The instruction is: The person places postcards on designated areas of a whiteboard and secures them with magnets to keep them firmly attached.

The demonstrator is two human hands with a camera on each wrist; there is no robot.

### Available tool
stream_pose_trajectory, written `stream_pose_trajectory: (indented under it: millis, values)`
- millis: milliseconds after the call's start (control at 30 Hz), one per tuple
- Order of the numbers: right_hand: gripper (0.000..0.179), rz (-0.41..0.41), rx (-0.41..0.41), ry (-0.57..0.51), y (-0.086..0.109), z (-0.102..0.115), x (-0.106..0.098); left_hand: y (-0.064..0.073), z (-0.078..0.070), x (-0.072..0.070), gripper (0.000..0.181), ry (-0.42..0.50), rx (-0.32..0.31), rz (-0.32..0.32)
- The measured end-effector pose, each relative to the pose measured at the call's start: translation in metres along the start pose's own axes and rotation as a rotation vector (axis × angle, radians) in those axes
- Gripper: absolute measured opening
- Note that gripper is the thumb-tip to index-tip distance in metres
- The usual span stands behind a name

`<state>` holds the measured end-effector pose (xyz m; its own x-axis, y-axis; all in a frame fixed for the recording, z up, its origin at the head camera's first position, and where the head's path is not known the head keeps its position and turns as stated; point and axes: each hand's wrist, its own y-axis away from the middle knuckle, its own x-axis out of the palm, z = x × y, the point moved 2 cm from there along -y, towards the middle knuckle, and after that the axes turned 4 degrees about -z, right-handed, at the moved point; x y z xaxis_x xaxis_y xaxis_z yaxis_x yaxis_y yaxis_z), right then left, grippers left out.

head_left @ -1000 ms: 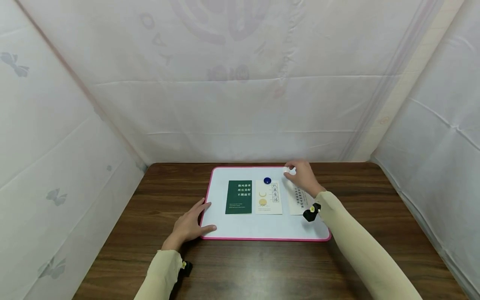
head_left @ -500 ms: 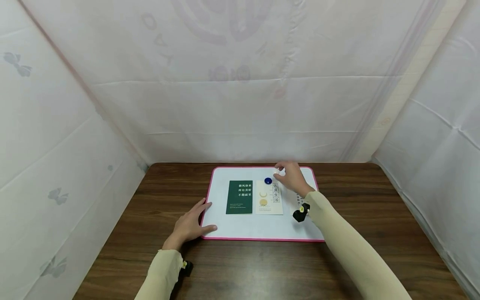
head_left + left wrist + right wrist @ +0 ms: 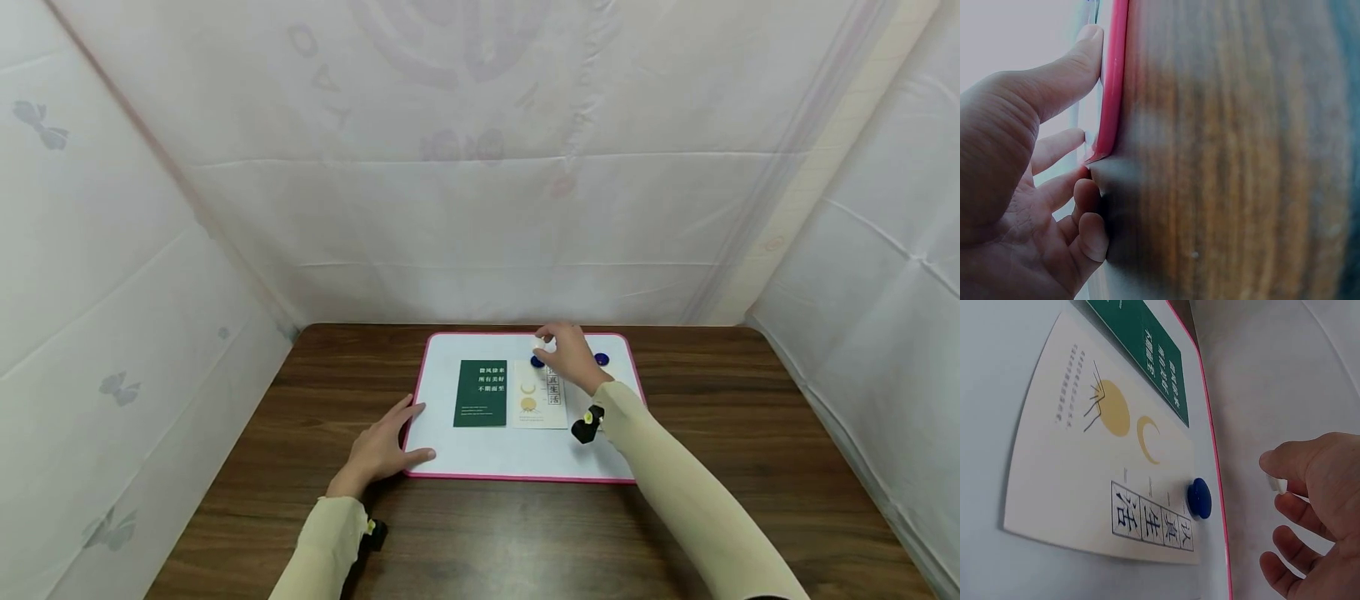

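My right hand (image 3: 570,358) pinches a small white round magnet (image 3: 538,343) between thumb and fingertips. It is over the top of a cream card (image 3: 528,412) with a moon drawing, overlapping a blue magnet (image 3: 1199,499) at that card's top edge. In the right wrist view the white magnet (image 3: 1277,484) shows clear of the board. My left hand (image 3: 378,450) rests with spread, relaxed fingers at the left edge of a pink-framed whiteboard (image 3: 495,457). The left thumb lies on the board's face, near its lower left corner. Left of the cream card lies a green card (image 3: 480,393).
A second blue magnet (image 3: 602,359) sits on the board's right part, beyond my right wrist. My right forearm and sleeve hide much of that side. The board lies on a brown wooden table (image 3: 480,542), with white sheeting (image 3: 480,242) hung behind and at both sides.
My right hand has moved left with the white magnet, from over the right-hand card to the top of the cream card. The right blue magnet has come into view. My left hand stays put.
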<state>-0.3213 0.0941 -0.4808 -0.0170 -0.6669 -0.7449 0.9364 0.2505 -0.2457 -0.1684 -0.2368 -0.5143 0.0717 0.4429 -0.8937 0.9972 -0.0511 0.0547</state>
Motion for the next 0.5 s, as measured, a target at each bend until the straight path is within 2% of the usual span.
stream_pose_trajectory:
  millis: [500]
  values:
    - [0.032, 0.039, -0.053, -0.011, -0.008, 0.021, 0.019, 0.001, -0.005, 0.001, 0.09, 0.006, -0.009, -0.003]
